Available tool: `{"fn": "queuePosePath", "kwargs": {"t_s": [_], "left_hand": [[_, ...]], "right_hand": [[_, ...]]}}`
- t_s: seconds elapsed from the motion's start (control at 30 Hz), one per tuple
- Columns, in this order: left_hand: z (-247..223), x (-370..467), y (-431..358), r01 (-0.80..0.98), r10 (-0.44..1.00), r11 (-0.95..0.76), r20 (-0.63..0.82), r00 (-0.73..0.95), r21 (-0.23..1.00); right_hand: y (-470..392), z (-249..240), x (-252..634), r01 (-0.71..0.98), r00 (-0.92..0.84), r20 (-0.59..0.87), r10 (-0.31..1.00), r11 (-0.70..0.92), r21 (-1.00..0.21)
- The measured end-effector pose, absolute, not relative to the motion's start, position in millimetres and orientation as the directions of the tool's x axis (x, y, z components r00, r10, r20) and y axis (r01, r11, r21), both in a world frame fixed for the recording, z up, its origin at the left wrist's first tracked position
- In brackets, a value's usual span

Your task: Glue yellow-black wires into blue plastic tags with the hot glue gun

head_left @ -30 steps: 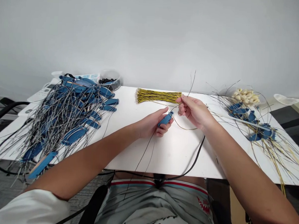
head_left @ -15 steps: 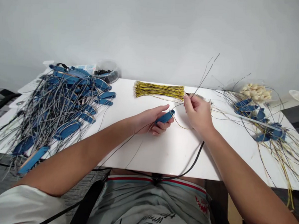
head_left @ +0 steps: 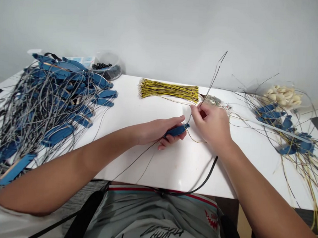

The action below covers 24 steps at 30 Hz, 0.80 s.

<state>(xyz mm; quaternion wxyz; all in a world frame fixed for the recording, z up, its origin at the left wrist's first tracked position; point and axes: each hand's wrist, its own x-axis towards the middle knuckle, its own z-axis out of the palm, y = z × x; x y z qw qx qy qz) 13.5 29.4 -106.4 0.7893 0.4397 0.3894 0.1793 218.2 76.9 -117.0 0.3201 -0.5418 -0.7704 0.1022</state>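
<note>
Near the middle of the white table, my left hand [head_left: 165, 131] is closed round a small blue part [head_left: 177, 130], its right end sticking out past the fingers. Thin dark wires trail from it down to the left. To its right, my right hand [head_left: 211, 120] pinches a thin dark wire [head_left: 214, 76] between thumb and forefinger. The wire runs from the right end of the blue part through the pinch, and its free length points up and bends over near the top. A thin yellowish wire loops below, between the two hands.
A yellow-and-black wire bundle [head_left: 169, 90] lies behind my hands. Blue parts with tangled grey wires [head_left: 50, 102] are heaped at left, beside a clear tub [head_left: 116, 71]. More blue parts [head_left: 272, 114] and cream-coloured pieces [head_left: 282, 96] lie at right. A black cable [head_left: 208, 176] crosses the front edge.
The view has shifted slightly. My left hand has turned over the blue part, hiding more of it. The wire above my right hand now stands steeper, its upper end bent over.
</note>
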Motion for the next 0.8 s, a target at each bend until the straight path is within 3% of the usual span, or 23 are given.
{"fn": "queuePosePath", "kwargs": {"t_s": [0.53, 0.67, 0.8], "left_hand": [[-102.1, 13.8, 21.3, 0.299, 0.696, 0.344, -0.455, 0.556, 0.890], [-102.7, 11.9, 22.9, 0.261, 0.662, 0.383, -0.461, 0.591, 0.886], [-101.8, 9.9, 27.0, 0.155, 0.592, 0.531, -0.496, 0.636, 0.833]], "right_hand": [[63.8, -102.3, 218.2, 0.691, -0.138, 0.552, 0.822, 0.479, -0.541], [65.2, -103.6, 218.4, 0.686, -0.147, 0.558, 0.817, 0.491, -0.537], [69.7, -107.5, 218.9, 0.731, -0.140, 0.493, 0.859, 0.425, -0.534]]}}
